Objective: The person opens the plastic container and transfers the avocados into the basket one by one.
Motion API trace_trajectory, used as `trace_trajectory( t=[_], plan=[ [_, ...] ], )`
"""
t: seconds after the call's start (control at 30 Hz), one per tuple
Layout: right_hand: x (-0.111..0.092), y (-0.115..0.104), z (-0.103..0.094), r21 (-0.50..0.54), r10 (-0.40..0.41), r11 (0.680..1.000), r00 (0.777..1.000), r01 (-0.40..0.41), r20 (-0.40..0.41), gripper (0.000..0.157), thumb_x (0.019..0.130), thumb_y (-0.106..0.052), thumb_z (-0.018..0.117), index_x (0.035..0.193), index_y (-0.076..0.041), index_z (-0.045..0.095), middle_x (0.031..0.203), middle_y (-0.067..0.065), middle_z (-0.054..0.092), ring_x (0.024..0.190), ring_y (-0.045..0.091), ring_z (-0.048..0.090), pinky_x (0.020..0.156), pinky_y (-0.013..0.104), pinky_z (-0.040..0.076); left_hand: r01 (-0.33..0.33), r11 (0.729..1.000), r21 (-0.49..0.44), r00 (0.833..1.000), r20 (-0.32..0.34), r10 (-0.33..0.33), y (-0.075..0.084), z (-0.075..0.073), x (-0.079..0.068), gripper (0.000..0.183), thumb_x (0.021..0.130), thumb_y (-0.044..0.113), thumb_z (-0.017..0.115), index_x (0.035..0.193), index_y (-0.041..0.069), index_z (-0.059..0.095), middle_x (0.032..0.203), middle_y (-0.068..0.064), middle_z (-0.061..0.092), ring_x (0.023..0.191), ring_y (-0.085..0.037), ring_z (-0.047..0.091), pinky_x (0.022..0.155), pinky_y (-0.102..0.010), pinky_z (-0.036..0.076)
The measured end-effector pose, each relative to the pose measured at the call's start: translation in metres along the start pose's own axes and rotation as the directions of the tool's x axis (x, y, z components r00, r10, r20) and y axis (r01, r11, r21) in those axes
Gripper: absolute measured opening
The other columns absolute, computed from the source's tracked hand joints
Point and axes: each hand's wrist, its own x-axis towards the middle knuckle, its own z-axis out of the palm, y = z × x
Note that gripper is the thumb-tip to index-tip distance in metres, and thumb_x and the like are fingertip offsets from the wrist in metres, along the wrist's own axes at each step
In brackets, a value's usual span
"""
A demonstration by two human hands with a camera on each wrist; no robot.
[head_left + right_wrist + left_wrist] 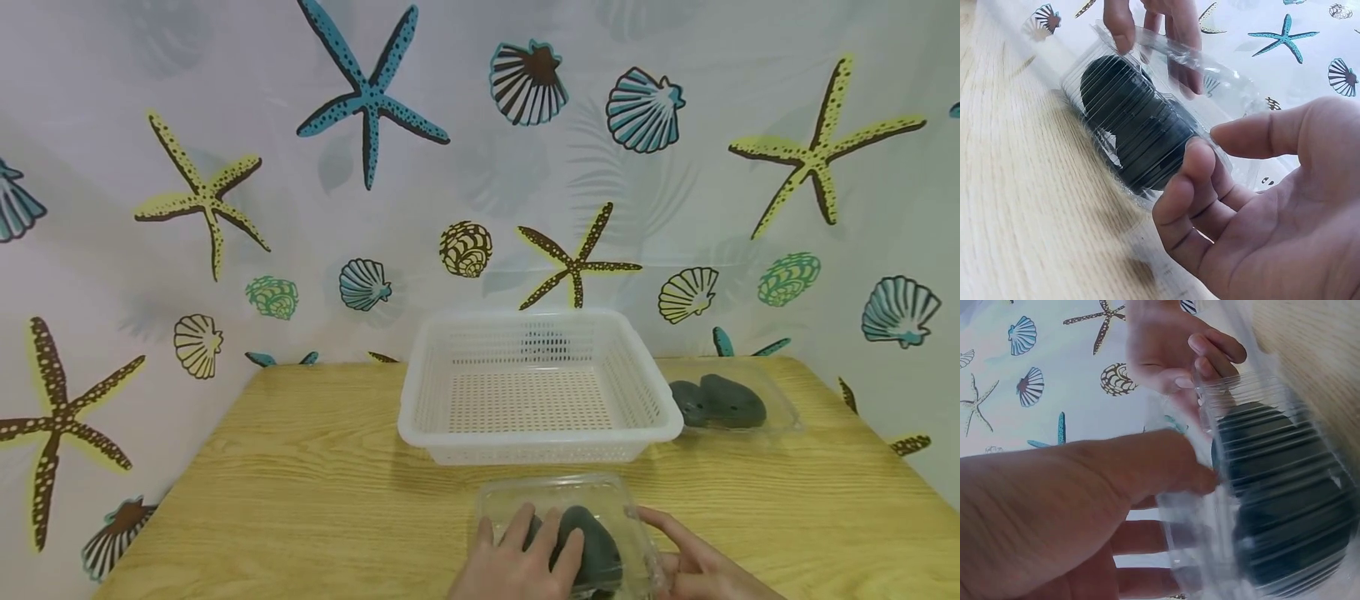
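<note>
Box [551,492] of clear plastic, with dark stones [596,554] inside, lies on the surface [315,467], just in front of the white basket [540,438]. The left hand [517,562] reaches over this box and its grip holds the edge between thumb and fingers, while the right hand [693,562] has its grip narrow, pinching the right side. Beside the basket, at the right, lies the second box [780,408], which also contains dark stones.

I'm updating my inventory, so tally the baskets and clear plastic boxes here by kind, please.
White basket: 1
Clear plastic boxes, one in front and one at back right: 2
Total: 3
</note>
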Motion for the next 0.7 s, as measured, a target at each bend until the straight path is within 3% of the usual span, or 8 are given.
trace_trajectory(
  t=[0.07, 0.27, 0.4, 0.47, 0.57, 0.63, 0.7],
  plan=[
    [-0.001, 0.001, -0.003, -0.022, -0.021, 1.0, 1.0, 0.022, 0.02, 0.073, 0.096, 0.011, 0.025, 0.149, -0.039, 0.035, 0.106, -0.006, 0.063, 0.087, 0.004, 0.059, 0.081, 0.021, 0.051, -0.019, 1.0, 0.004, 0.998, 0.057, 0.019, 0.0, -0.001, 0.0, 0.069, 0.098, 0.069, 0.024, 0.144, 0.025, 0.051, 0.141, -0.002, 0.058, 0.123, -0.026, 0.062, 0.078, -0.052, 0.058],
    [-0.002, 0.002, -0.003, -0.035, -0.034, 0.999, 0.998, 0.036, 0.045, 0.073, 0.097, 0.01, 0.023, 0.151, -0.039, 0.032, 0.106, -0.006, 0.063, 0.085, 0.005, 0.057, 0.079, 0.02, 0.049, -0.072, 0.996, 0.055, 0.995, 0.072, 0.068, -0.002, -0.004, 0.0, 0.069, 0.1, 0.067, 0.021, 0.144, 0.023, 0.051, 0.14, -0.001, 0.06, 0.121, -0.025, 0.063, 0.076, -0.048, 0.06],
    [-0.001, 0.002, -0.001, -0.024, -0.015, 1.0, 1.0, 0.015, 0.026, 0.071, 0.098, 0.008, 0.026, 0.15, -0.039, 0.031, 0.106, -0.004, 0.062, 0.087, 0.007, 0.058, 0.083, 0.024, 0.051, -0.073, 0.997, 0.018, 0.99, 0.123, 0.07, -0.005, -0.01, 0.003, 0.07, 0.098, 0.069, 0.02, 0.144, 0.026, 0.052, 0.141, 0.004, 0.059, 0.121, -0.022, 0.063, 0.078, -0.048, 0.06],
    [-0.001, 0.0, 0.0, -0.003, 0.007, 1.0, 1.0, -0.007, 0.019, 0.068, 0.099, 0.006, 0.028, 0.149, -0.04, 0.032, 0.11, -0.001, 0.061, 0.093, 0.01, 0.06, 0.088, 0.026, 0.052, -0.078, 0.997, 0.019, 0.995, 0.066, 0.077, -0.009, -0.014, 0.003, 0.072, 0.097, 0.071, 0.025, 0.144, 0.022, 0.052, 0.138, 0.004, 0.061, 0.119, -0.02, 0.064, 0.077, -0.046, 0.06],
    [-0.002, -0.002, -0.001, -0.008, 0.019, 1.0, 1.0, -0.019, 0.007, 0.067, 0.1, 0.006, 0.027, 0.149, -0.04, 0.033, 0.107, -0.002, 0.058, 0.091, 0.009, 0.058, 0.08, 0.022, 0.049, -0.079, 0.996, 0.037, 0.996, -0.049, 0.081, -0.016, -0.02, 0.001, 0.076, 0.095, 0.071, 0.034, 0.145, 0.016, 0.049, 0.134, 0.004, 0.064, 0.116, -0.016, 0.066, 0.078, -0.041, 0.06],
    [-0.003, -0.003, -0.001, -0.02, 0.032, 0.999, 0.999, -0.032, -0.004, 0.067, 0.1, 0.005, 0.028, 0.147, -0.042, 0.036, 0.105, -0.003, 0.057, 0.089, 0.007, 0.057, 0.075, 0.019, 0.047, -0.081, 0.995, 0.065, 0.984, -0.155, 0.091, -0.019, -0.022, -0.001, 0.076, 0.094, 0.07, 0.04, 0.143, 0.012, 0.051, 0.129, 0.004, 0.067, 0.111, -0.014, 0.068, 0.075, -0.036, 0.061],
    [-0.003, -0.003, -0.003, -0.045, 0.02, 0.999, 1.0, -0.019, 0.005, 0.068, 0.1, 0.006, 0.025, 0.148, -0.041, 0.035, 0.102, -0.006, 0.056, 0.084, 0.005, 0.054, 0.07, 0.018, 0.041, -0.083, 0.994, 0.072, 0.973, -0.21, 0.096, -0.02, -0.022, -0.001, 0.07, 0.096, 0.064, 0.044, 0.142, 0.012, 0.053, 0.127, 0.004, 0.068, 0.11, -0.013, 0.068, 0.077, -0.034, 0.061]
  ],
)
